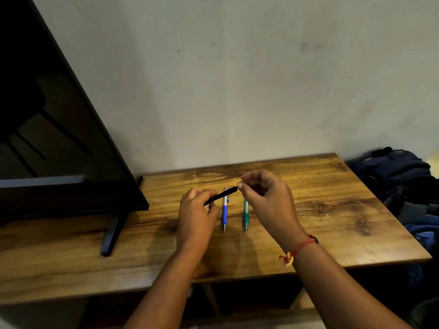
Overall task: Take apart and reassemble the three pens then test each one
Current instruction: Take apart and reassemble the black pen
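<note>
Black pen (222,195) is the one up in the air right now, held slanted over the desk (332,210), low end on the left and high end on the right. Left hand (196,214) grips the lower end, fingers (209,193) curled round the barrel with the thumb underneath. Right hand (266,195) is curled up too, thumb and forefinger tips pinched on the upper end of that pen, the other fingers tucked into the palm.

Other two pens are lying flat on the desk between the hands, side by side and roughly parallel, tips pointing back toward the person. The blue pen (225,211) has a white upper half, and the black pen crosses over that part in the view. The teal pen (245,216) sits just to its right, not touching it, with its upper end hidden behind the right hand.

Other stuff: the desk is brown wood grain, pushed up against a plain pale wall (237,79). A dark TV (59,138) takes up the left side of the desk, with one stand foot (110,236) sticking out toward the front edge. A dark blue backpack (394,167) is slumped off the right end of the desk. A red thread bracelet (300,249) with a yellow knot is on the right wrist.
</note>
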